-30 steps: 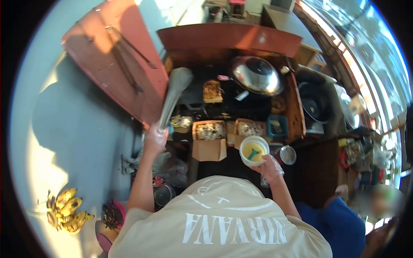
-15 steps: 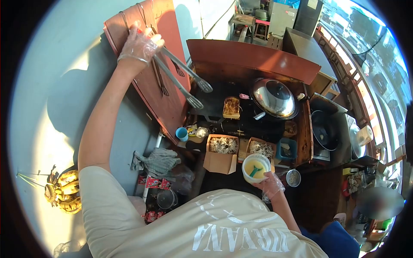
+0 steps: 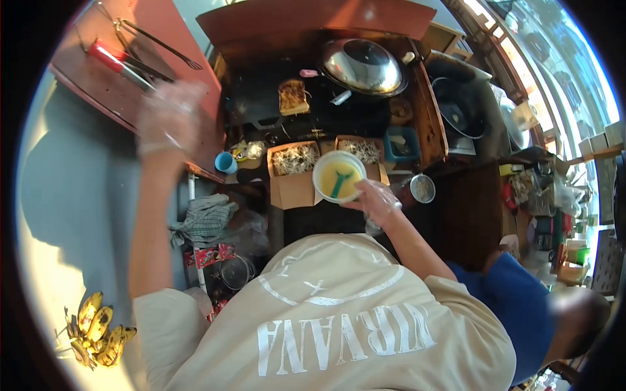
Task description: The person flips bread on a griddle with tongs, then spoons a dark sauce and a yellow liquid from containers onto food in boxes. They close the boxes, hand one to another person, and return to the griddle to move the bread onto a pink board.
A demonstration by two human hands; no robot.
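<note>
My right hand [image 3: 379,203], in a clear glove, holds a white bowl [image 3: 338,177] of yellow batter with a green spoon in it, above the open cardboard boxes [image 3: 295,171] of bean sprouts. My left hand [image 3: 171,117], also gloved and motion-blurred, hovers at the edge of the red-brown board [image 3: 98,88] with nothing visible in it. Metal tongs [image 3: 127,62] with a red grip lie on that board, up and left of the hand. A slab of toasted food [image 3: 293,96] rests on the dark griddle [image 3: 254,98].
A steel wok lid [image 3: 362,65] sits at the back of the stall. A blue cup [image 3: 225,161], a blue tub [image 3: 399,144] and a small strainer [image 3: 422,188] stand nearby. A rag [image 3: 205,218] and bananas [image 3: 98,326] lie lower left. A person in blue [image 3: 521,306] is at right.
My left hand carried the tongs up to the red-brown board, let them go and drew back. The bowl in my right hand moved slightly left, over the boxes.
</note>
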